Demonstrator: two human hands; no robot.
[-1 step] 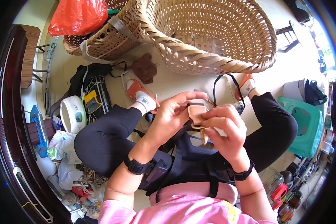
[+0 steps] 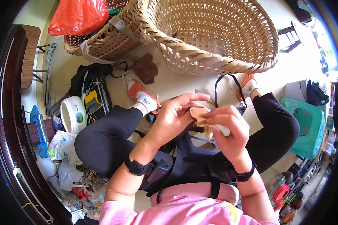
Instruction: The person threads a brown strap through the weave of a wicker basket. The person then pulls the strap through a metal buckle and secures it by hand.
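In front of my lap, both hands work on one small tan flat piece [image 2: 198, 113], pale on top, with a dark part along its left side. My left hand [image 2: 172, 118] curls around that side, its thumb and fingers against the piece. From the other side my right hand [image 2: 231, 125] pinches the piece between thumb and fingers. A crumpled yellowish strip [image 2: 208, 132] hangs below, by the right thumb. What the thing is cannot be made out, since fingers cover much of it.
Beyond my feet stand a large woven basket [image 2: 214, 62] and a second basket [image 2: 105, 48] bearing a red plastic bag [image 2: 79, 17]. A brown cloth [image 2: 145, 68] lies on the floor. On the left is a white round container [image 2: 73, 115]; on the right, a teal plastic stool [image 2: 308, 129].
The tan piece has tilted between my hands, and its dark edge shows less. My right fingers have shifted slightly on it, and the strip below has moved a little right.
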